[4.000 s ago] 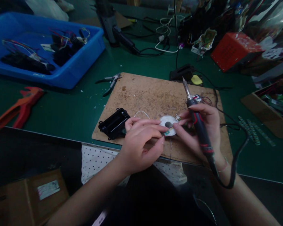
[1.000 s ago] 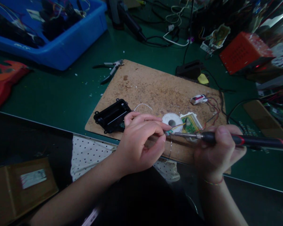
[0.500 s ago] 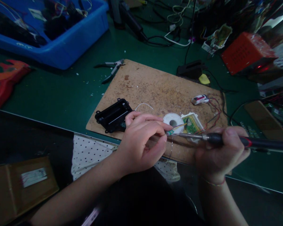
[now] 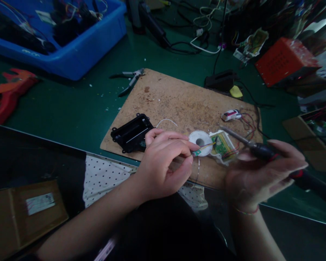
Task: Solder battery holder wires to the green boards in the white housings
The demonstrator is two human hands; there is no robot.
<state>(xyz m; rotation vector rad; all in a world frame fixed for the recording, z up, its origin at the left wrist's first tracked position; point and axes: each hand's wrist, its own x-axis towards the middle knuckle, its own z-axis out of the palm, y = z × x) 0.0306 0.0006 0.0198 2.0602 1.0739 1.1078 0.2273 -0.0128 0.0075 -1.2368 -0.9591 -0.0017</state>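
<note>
My left hand (image 4: 168, 159) pinches a small green circuit board (image 4: 197, 153) at the front of the brown work board (image 4: 176, 98). Thin wires run from the small board toward a larger circuit board in a pale frame (image 4: 222, 145). Behind the fingertips lies a white solder spool (image 4: 203, 135), with a strand of solder (image 4: 198, 168) hanging below it. My right hand (image 4: 266, 174) holds a soldering iron (image 4: 260, 150), its tip raised above the framed board and apart from the small one. A black plastic housing (image 4: 132, 132) sits left of my left hand.
A white battery pack (image 4: 230, 115) with red and black leads lies at right. Cutting pliers (image 4: 130, 78) rest by the board's far left corner. Around stand a blue bin (image 4: 78, 58), a red tool (image 4: 11, 94), an orange box (image 4: 285, 61) and a black stand (image 4: 220, 79).
My right hand has lifted the soldering iron's tip up and away from the small circuit board, and its fingers have loosened around the handle. My left hand stays in place.
</note>
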